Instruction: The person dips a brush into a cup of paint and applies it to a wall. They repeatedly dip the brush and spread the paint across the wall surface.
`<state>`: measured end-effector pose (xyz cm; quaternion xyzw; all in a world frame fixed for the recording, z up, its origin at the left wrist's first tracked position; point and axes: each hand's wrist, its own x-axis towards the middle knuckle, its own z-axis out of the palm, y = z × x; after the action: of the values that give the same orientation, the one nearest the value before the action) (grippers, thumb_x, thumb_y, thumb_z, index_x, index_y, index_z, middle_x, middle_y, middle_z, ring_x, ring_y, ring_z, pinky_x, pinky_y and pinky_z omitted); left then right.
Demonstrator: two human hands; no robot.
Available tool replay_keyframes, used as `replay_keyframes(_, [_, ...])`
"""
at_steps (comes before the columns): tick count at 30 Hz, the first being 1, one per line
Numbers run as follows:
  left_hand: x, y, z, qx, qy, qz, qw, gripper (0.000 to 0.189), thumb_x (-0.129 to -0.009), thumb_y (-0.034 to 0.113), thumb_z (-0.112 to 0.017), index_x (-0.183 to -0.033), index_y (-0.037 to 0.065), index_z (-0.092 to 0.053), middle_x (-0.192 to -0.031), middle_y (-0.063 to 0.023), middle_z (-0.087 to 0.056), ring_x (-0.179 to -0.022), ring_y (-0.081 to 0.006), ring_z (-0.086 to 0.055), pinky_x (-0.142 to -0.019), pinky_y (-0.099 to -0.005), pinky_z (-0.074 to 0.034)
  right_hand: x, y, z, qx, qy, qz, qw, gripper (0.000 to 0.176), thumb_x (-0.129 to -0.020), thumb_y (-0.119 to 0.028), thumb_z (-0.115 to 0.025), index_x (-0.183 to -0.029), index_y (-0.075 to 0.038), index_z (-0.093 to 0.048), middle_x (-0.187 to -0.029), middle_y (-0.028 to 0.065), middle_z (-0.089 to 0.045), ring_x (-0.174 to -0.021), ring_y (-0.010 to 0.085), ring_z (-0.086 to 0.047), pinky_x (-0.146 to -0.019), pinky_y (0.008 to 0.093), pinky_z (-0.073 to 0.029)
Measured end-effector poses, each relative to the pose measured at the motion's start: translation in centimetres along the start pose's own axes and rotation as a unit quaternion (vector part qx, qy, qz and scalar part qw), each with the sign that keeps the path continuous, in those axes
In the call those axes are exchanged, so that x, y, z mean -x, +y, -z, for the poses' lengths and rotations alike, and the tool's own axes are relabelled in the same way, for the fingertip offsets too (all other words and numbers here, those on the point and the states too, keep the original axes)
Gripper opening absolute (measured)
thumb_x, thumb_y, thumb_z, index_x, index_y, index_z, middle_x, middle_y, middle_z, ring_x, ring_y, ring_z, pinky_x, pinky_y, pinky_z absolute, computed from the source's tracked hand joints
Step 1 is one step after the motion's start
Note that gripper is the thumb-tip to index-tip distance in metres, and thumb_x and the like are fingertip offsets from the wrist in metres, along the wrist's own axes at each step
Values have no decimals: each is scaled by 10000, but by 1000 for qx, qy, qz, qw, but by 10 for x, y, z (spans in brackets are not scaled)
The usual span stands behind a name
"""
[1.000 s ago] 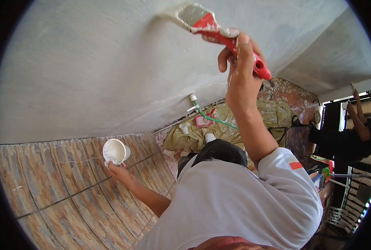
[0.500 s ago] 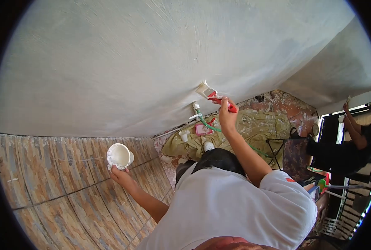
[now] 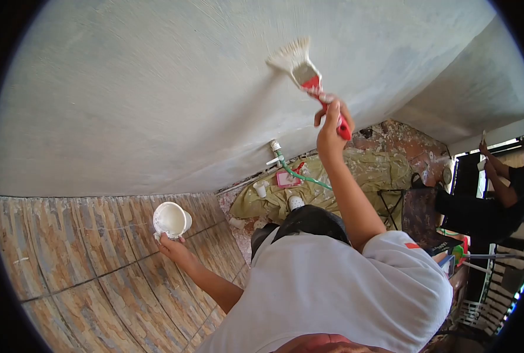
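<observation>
My right hand is closed around the red handle of a paintbrush. Its pale bristles are fanned out against the grey-white wall, where streaky brush marks show. Lower on the left, my left hand grips the side of a small white paint bucket. White paint lies inside the bucket, and its open mouth faces the camera. Some of my left fingers are hidden behind the bucket.
Below the brush, a tap with a green hose sticks out of the wall. A paint-spotted drop cloth covers the floor, with a pink tray and white cup on it. A folding chair and another person are at right.
My right hand has moved the paintbrush up the wall, away from the tap, and its bristles have spread wider. My left hand and the bucket have barely shifted.
</observation>
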<state>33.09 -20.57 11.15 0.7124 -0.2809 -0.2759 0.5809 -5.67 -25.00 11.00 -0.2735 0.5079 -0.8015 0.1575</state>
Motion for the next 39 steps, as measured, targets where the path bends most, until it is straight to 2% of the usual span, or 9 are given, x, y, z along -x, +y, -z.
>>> replay_keyframes(3, [3, -4, 4, 3, 5, 2, 1000, 356, -857, 284, -455, -1100, 23, -461, -965, -61, -535, -764, -127, -469, -536, -252, -357, 53, 68, 54, 66, 11, -207, 976, 244, -930, -204, -482, -927, 3, -611, -665, 5, -561, -490, 43, -434, -445, 200, -339])
replay_keyframes(6, [-2, -7, 4, 9, -10, -4, 1000, 337, -858, 280, -455, -1076, 23, -468, -948, -61, -536, -738, -125, -463, -533, -251, -353, 72, 117, 79, 81, 88, -245, 962, 258, -921, -226, -495, -918, 6, -608, -648, 14, -567, -483, 38, -429, -438, 204, -325])
replay_keyframes(9, [0, 2, 1, 1, -4, -13, 1000, 325, -859, 278, -452, -1055, 19, -470, -928, -67, -533, -713, -127, -454, -533, -256, -350, 24, 47, 51, 31, 58, -236, 969, 281, -913, -254, -501, -910, 6, -609, -688, 29, -599, -498, 50, -431, -469, 211, -324])
replay_keyframes(14, [8, 21, -11, -16, 1, -12, 1000, 337, -861, 284, -447, -1054, 10, -474, -921, -68, -523, -734, -130, -451, -546, -267, -349, -45, -127, -6, -153, -3, 50, 987, 320, -910, -326, -462, -870, -31, -578, -623, 43, -529, -501, 85, -402, -492, 226, -300])
replay_keyframes(18, [-1, 8, -13, -7, 4, -21, 1000, 349, -860, 292, -449, -1067, 11, -468, -936, -63, -519, -755, -130, -454, -545, -265, -349, -69, -124, -13, -122, -41, 157, 979, 334, -920, -330, -438, -925, -28, -582, -720, 70, -584, -520, 90, -426, -503, 231, -317])
replay_keyframes(19, [-3, 6, -14, -3, 14, -11, 1000, 345, -859, 292, -450, -1068, 18, -469, -942, -60, -520, -753, -130, -453, -541, -263, -348, -61, -110, -13, -73, -42, 51, 995, 343, -928, -332, -434, -962, -26, -584, -770, 62, -584, -536, 98, -461, -517, 234, -324])
replay_keyframes(24, [0, 1, -12, 5, -4, -4, 1000, 317, -854, 291, -455, -1047, 41, -482, -956, -47, -525, -750, -126, -456, -536, -253, -346, 14, 16, 17, 14, 33, -55, 998, 338, -945, -302, -430, -977, 4, -570, -840, 63, -620, -502, 75, -453, -455, 217, -344])
replay_keyframes(29, [-4, -3, -6, 13, -11, -14, 1000, 304, -852, 297, -460, -1025, 49, -487, -921, -35, -535, -739, -115, -455, -526, -248, -343, 61, 90, 69, 36, 107, -318, 941, 285, -929, -250, -466, -984, 0, -591, -742, 42, -630, -477, 63, -435, -430, 212, -342])
replay_keyframes(39, [-8, 10, -12, 12, -5, -19, 1000, 292, -863, 275, -440, -1022, 36, -492, -910, -44, -540, -725, -115, -453, -527, -248, -338, -29, -121, -41, -199, -78, 6, 977, 308, -949, -281, -419, -947, -6, -559, -828, 66, -602, -532, 109, -504, -578, 228, -338])
